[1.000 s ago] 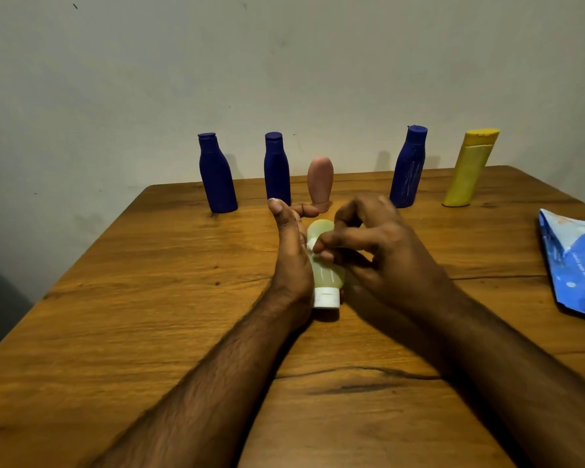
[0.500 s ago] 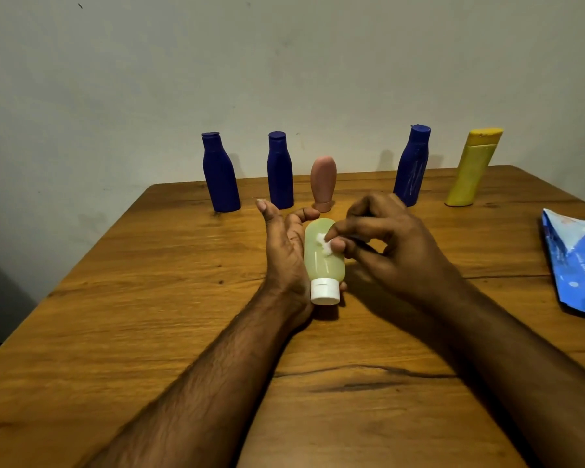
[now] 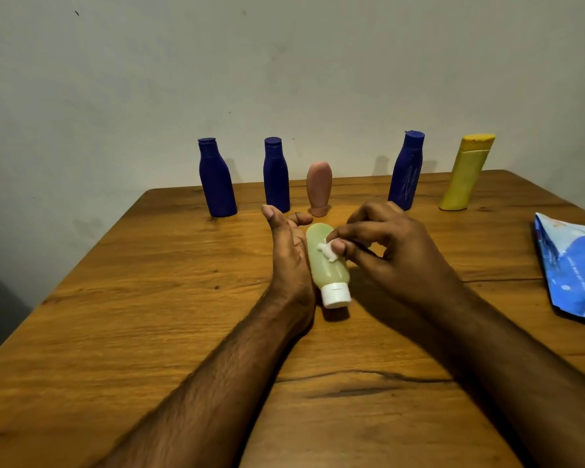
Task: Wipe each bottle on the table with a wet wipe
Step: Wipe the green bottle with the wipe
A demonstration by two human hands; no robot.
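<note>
A pale green bottle (image 3: 328, 265) with a white cap lies in my left hand (image 3: 289, 261), cap pointing toward me, just above the wooden table (image 3: 149, 315). My right hand (image 3: 395, 255) pinches a small crumpled white wet wipe (image 3: 327, 252) against the bottle's upper side. Along the table's far edge stand three dark blue bottles (image 3: 217, 179) (image 3: 276, 175) (image 3: 406, 170), a pink bottle (image 3: 319, 188) upside down on its cap, and a yellow bottle (image 3: 465, 173).
A blue and white wet wipe pack (image 3: 574, 268) lies at the right edge of the table. A plain wall rises directly behind the row of bottles.
My left thumb has lifted off the green bottle, so more of its side shows. My right hand has slid the wipe a little down the bottle toward the cap.
</note>
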